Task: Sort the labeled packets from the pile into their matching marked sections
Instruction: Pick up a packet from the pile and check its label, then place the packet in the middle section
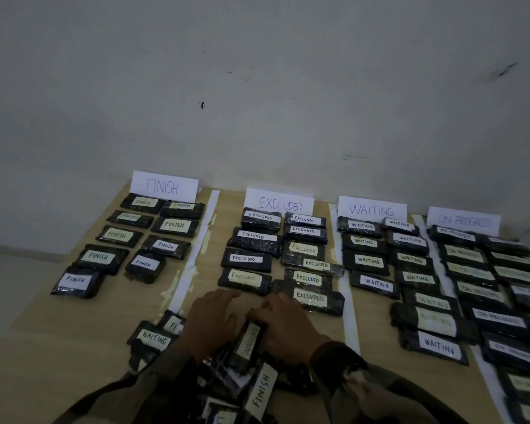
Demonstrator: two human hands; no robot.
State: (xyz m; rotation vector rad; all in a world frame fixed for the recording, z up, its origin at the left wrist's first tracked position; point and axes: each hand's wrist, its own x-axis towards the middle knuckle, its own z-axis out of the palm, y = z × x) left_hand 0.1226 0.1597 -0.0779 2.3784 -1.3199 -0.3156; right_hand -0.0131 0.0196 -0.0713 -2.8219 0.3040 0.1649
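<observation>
Two hands at the 6 o'clock pile (257,390): your left hand (210,322) flat and empty, your right hand (288,327) curled on a WAITING packet (248,344), so lift it clear, lay it label-up below the WAITING sign (372,210) at 2 o'clock.

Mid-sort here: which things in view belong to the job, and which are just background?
Job: unsorted pile; WAITING packet held by right hand; sorted packets; FINISH sign; EXCLUDED sign; WAITING sign; ON PROGRESS sign; tape dividers; table.
Background: wall; floor.
</observation>
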